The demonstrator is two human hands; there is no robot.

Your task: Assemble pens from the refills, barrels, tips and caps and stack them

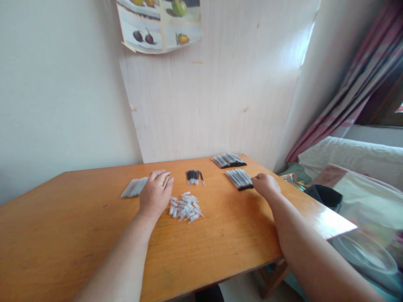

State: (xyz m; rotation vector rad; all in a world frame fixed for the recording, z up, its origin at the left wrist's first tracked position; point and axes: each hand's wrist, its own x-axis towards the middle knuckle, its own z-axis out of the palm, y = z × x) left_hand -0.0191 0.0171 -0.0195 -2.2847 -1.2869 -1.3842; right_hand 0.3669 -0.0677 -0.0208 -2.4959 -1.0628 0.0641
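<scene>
Pale wood-grain panelling (214, 105) stands behind an orange-brown tabletop (220, 239), with a fruit print (159, 31) hanging on it and a pink curtain (349, 88) off to the right. Your left hand (155, 195) is palm down just beside a row of clear tubes (134, 188), covering its right end from view. Its fingers (161, 178) are loosely bent, with the thumb a little apart; you cannot tell from here whether they have hold of anything. Just right of that hand lies a loose pile of small white pieces (186, 207), and beyond it a short row of black-and-white pieces (192, 177). Your right hand (267, 186) is at the black end of the nearer tube bundle (237, 178), its fingers curled in close together; whether they pinch a tube is hidden. Behind that bundle lies the farther tube bundle (229, 160).
</scene>
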